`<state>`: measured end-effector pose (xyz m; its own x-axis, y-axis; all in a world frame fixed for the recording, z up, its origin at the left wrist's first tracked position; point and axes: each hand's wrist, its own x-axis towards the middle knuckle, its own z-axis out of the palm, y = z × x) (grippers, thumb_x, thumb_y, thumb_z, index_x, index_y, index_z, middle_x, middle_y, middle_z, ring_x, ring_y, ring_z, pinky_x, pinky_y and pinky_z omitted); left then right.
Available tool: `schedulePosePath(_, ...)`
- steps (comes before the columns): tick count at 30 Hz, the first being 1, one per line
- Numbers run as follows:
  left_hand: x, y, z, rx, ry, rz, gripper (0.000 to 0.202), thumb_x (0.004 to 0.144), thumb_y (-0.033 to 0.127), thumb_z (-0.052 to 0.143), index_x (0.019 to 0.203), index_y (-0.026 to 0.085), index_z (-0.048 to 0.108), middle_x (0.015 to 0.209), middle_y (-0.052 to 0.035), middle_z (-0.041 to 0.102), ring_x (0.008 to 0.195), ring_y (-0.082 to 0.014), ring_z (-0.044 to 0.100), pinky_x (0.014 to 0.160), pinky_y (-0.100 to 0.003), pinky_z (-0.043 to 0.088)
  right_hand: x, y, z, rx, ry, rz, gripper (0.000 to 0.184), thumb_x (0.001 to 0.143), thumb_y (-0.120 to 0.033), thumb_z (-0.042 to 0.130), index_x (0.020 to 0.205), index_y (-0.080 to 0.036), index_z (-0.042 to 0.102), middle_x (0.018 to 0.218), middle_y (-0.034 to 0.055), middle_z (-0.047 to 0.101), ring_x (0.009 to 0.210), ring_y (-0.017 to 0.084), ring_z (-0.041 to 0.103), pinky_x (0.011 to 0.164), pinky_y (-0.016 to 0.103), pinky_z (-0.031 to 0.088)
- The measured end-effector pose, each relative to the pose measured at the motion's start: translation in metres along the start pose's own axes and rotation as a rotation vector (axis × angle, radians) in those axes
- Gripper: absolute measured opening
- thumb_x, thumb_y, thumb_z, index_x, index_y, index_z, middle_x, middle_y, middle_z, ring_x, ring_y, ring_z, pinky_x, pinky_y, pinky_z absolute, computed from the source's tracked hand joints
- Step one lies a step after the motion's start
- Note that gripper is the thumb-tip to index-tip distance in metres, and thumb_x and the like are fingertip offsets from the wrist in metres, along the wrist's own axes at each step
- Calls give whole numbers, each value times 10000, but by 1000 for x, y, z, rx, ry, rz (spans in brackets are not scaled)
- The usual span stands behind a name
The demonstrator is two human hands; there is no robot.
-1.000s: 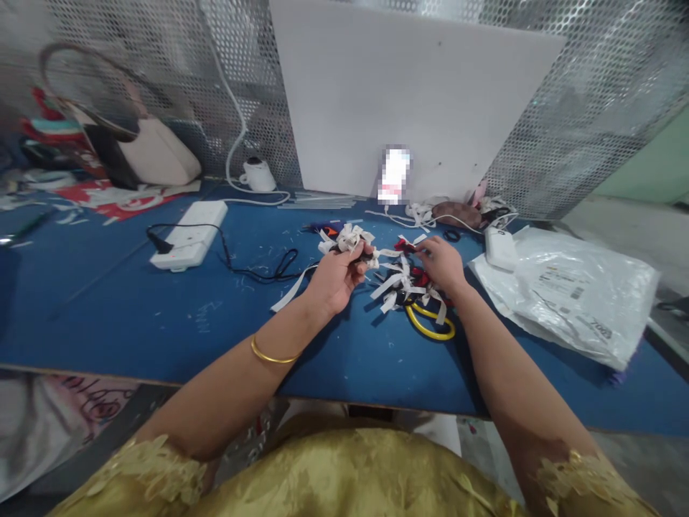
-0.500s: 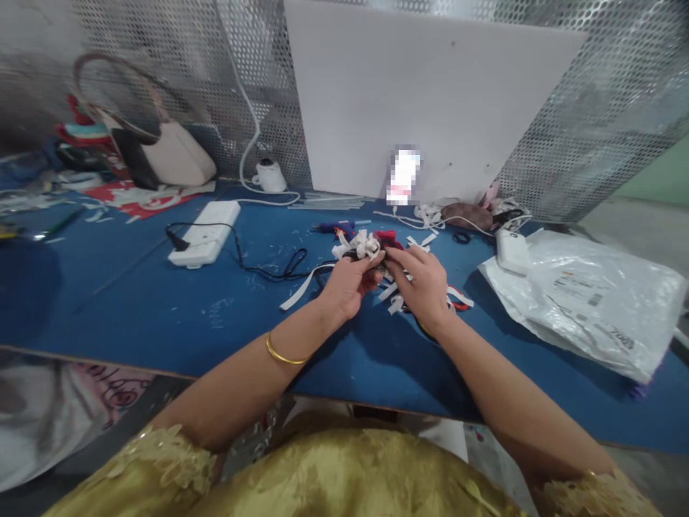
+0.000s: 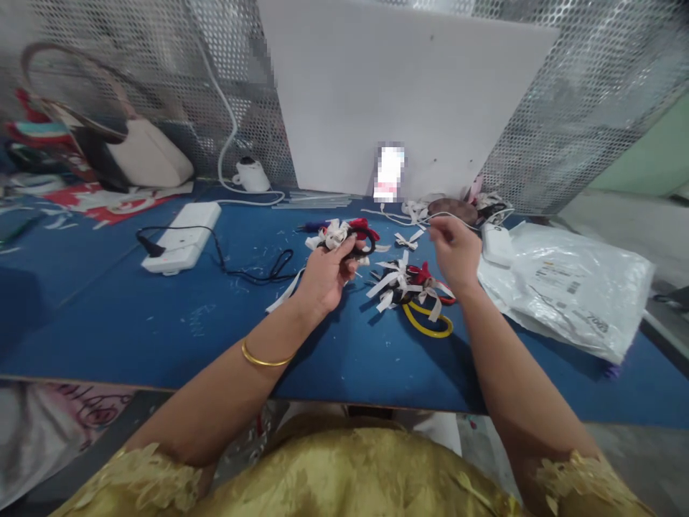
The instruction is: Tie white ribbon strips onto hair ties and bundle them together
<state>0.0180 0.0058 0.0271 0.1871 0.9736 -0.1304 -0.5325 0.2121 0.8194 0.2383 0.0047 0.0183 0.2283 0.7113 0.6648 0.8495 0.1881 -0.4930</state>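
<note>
- The blue tabletop (image 3: 344, 366) ends near the person's body; a broad stretch of it, flecked with scraps, lies between the left hand (image 3: 324, 276) and that near edge.
- At the far edge stands a white board (image 3: 403, 93); a power strip (image 3: 199, 219) bounds the left side, a plastic parcel (image 3: 570, 294) the right.
- Left hand: thumb and fingers closed on a bunch of white and red bows (image 3: 336, 235), a black loop (image 3: 372, 242) at its right.
- Right hand (image 3: 457, 255): fingers curled, blurred; whether they pinch anything, I cannot tell.
- Just left of it lies a small white bow (image 3: 408, 240); nearer, a ribboned pile (image 3: 397, 280) with a yellow loop (image 3: 423, 329).
</note>
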Motion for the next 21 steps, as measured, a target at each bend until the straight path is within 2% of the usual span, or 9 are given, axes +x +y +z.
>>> schedulePosePath(1,0,1,0,-7,13,2,205,651,228,755,789,149,625,759,13,649,417,-3,440,361,-128,304,5,12,-3,-74,-15,49,236,816,-286,508,945,-195,682,834,46,688,730,198,616,687,302,453)
schedulePosePath(3,0,2,0,-16,35,-7,205,646,215,762,785,143,630,709,17,627,421,-5,443,369,-124,316,12,31,-8,-192,-152,80,206,774,-301,549,857,-208,713,762,36,686,687,197,607,636,291,434)
schedulePosePath(5,0,2,1,-17,52,-26,208,649,207,762,805,139,643,697,11,622,430,-8,454,372,-123,323,13,40,-11,-244,-302,61,179,748,-314,580,795,-223,726,716,24,682,662,191,600,603,280,416)
schedulePosePath(7,0,2,1,-20,62,-44,206,659,204,756,824,138,651,696,10,619,438,-10,462,374,-124,326,11,43,-10,-246,-396,29,166,745,-317,591,774,-232,732,698,17,679,649,185,598,592,277,412)
schedulePosePath(10,0,2,0,-32,58,-63,180,683,212,738,817,136,645,701,18,609,446,-10,468,376,-126,333,8,47,0,-278,-431,-44,191,786,-288,562,828,-228,738,840,39,697,726,197,618,657,295,440)
schedulePosePath(14,1,-1,-1,-54,17,-107,152,707,208,716,815,138,635,693,31,591,433,-5,452,372,-128,331,5,62,24,-257,-567,-177,276,864,-245,468,982,-200,713,1187,69,608,1063,219,570,888,320,434)
schedulePosePath(17,1,-3,-1,-53,10,-151,157,710,206,712,829,137,635,691,32,587,425,-1,445,369,-126,325,3,70,37,-208,-630,-158,329,902,-252,400,1076,-194,673,1208,61,597,1142,195,528,967,312,403)
schedulePosePath(21,-1,-4,0,-48,7,-161,154,713,199,709,827,133,630,692,34,584,422,-1,442,369,-127,331,4,70,39,-255,-556,-94,344,890,-244,404,1127,-158,638,1210,92,590,1077,223,563,946,336,417)
